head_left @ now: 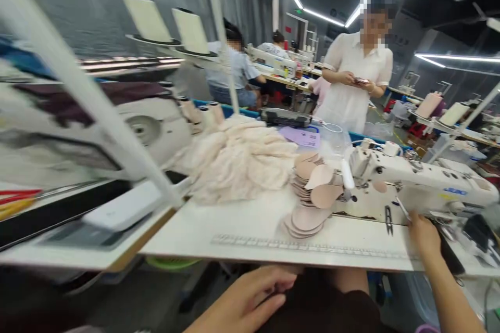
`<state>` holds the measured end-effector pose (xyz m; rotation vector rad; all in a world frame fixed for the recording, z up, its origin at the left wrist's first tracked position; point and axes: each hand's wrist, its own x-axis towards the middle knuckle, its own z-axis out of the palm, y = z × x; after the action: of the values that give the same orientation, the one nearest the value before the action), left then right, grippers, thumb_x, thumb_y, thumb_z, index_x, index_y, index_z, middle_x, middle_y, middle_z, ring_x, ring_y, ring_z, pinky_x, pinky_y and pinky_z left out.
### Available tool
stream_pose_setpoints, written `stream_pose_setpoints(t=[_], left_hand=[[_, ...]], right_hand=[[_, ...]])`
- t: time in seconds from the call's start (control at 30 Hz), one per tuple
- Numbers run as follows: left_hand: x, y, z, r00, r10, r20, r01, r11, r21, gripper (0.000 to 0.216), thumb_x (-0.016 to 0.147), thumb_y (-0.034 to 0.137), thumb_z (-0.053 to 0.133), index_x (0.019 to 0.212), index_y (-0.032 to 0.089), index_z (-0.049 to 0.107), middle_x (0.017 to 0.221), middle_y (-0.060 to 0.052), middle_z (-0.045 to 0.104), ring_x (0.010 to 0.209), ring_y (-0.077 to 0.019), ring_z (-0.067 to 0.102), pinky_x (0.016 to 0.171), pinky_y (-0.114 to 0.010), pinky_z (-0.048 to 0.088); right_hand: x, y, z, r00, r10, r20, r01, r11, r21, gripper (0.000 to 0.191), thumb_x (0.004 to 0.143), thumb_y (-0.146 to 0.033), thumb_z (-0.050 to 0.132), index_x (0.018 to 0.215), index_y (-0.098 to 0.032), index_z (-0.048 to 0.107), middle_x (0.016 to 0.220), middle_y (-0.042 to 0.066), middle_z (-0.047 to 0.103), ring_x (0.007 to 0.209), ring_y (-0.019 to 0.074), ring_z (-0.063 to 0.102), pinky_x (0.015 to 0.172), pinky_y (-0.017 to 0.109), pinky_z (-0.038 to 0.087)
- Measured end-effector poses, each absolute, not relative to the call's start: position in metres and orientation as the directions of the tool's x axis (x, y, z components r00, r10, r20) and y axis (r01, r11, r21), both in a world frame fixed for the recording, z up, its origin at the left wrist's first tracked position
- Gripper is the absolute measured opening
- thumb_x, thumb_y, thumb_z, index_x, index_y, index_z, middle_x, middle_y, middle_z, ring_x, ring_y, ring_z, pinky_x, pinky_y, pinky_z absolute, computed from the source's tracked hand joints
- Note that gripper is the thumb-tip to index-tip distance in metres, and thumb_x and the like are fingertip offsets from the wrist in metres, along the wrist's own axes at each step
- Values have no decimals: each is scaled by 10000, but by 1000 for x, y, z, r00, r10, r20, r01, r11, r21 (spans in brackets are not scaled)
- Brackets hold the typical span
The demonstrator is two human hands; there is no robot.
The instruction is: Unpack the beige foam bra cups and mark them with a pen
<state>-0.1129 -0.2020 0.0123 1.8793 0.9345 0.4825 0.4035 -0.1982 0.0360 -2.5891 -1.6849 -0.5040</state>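
Observation:
My left hand (255, 294) hovers over my lap, just off the table's front edge. Its fingers are loosely bent, with the thumb apart and nothing between them. At the right, my right hand (425, 237) is closed around the lower end of a thin, pale, stick-like tool (402, 208) beside the sewing machine (429, 171). Its exact kind is too blurred to tell. Black thread snips (388, 219) lie on the table left of that hand. Further left are stacked beige teardrop-shaped pieces (326, 195), with another rounded pale pile (307, 221) in front.
A clear ruler (304, 244) runs along the front of the white table (242, 221). Crumpled cream fabric (242, 161) covers the back left, near a lilac sheet (300, 137). White thread-stand poles (89, 93) rise at left. A person (355, 73) stands behind the table, holding a phone.

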Motion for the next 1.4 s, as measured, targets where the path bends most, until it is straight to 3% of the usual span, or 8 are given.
stream_pose_setpoints(t=[0.23, 0.4, 0.6, 0.77, 0.93, 1.07, 1.17, 1.4], left_hand=[[-97, -170, 22, 441, 701, 560, 483, -712, 510, 387, 1006, 171, 561, 1368, 279, 641, 1283, -89, 709, 1158, -256, 655, 1013, -408, 567], [-88, -141, 22, 507, 703, 499, 612, -701, 366, 620, 909, 124, 654, 1500, 258, 524, 1524, -133, 549, 1400, -343, 507, 1138, -537, 489], [-91, -124, 25, 614, 669, 419, 574, -743, 344, 615, 941, 137, 655, 1521, 251, 483, 1490, -114, 610, 1379, -304, 557, 1138, -494, 497], [-93, -115, 26, 688, 602, 406, 528, -798, 289, 315, 1020, 121, 538, 1262, 236, 703, 1086, -84, 758, 993, -234, 693, 911, -369, 561], [-96, -118, 33, 635, 674, 378, 444, -718, 535, 236, 1056, 261, 550, 1042, 245, 785, 924, -50, 763, 843, -189, 678, 799, -298, 525], [-102, -123, 43, 577, 816, 25, 367, -286, 885, 193, 955, 348, 654, 934, 206, 784, 881, -18, 778, 825, -180, 686, 742, -250, 512], [-107, -125, 46, 545, 829, -128, 352, -88, 932, 277, 911, 432, 668, 876, 172, 756, 822, -10, 748, 788, -180, 653, 697, -248, 487], [-109, -129, 39, 565, 819, -98, 359, -137, 923, 243, 920, 389, 641, 927, 193, 785, 914, -37, 773, 873, -204, 693, 778, -271, 529]], right_hand=[[362, -199, 46, 98, 890, 446, 993, -119, 20, 320, 1022, -318, 493, 1180, -151, 716, 1081, 188, 754, 1011, 345, 732, 870, 475, 601], [266, -190, 51, -395, 722, 569, 810, 565, -154, 318, 1044, -198, 555, 1344, -264, 639, 1158, 113, 744, 1061, 273, 705, 910, 442, 620], [213, -162, 22, -497, 650, 575, 735, 667, -119, 401, 1038, -148, 577, 1431, -224, 597, 1351, 138, 703, 1246, 315, 631, 979, 513, 610], [207, -149, 4, -487, 638, 596, 721, 679, -138, 312, 1042, -109, 547, 1289, -232, 691, 1156, 113, 773, 1109, 294, 666, 896, 481, 603], [209, -157, 18, -459, 657, 599, 684, 691, -234, 240, 1058, -109, 504, 1154, -225, 691, 972, 83, 753, 917, 249, 656, 798, 412, 608], [220, -171, 38, -403, 795, 453, 674, 593, -441, 148, 1070, -193, 519, 1049, -243, 657, 887, 55, 700, 847, 228, 661, 721, 362, 611], [224, -177, 46, -375, 874, 308, 666, 485, -567, 140, 1058, -229, 540, 967, -246, 645, 911, 55, 689, 875, 229, 684, 743, 356, 619], [204, -171, 41, -574, 742, 347, 605, 670, -430, 113, 1020, -125, 558, 1004, -226, 605, 1450, 134, 623, 1427, 295, 504, 1105, 518, 538]])
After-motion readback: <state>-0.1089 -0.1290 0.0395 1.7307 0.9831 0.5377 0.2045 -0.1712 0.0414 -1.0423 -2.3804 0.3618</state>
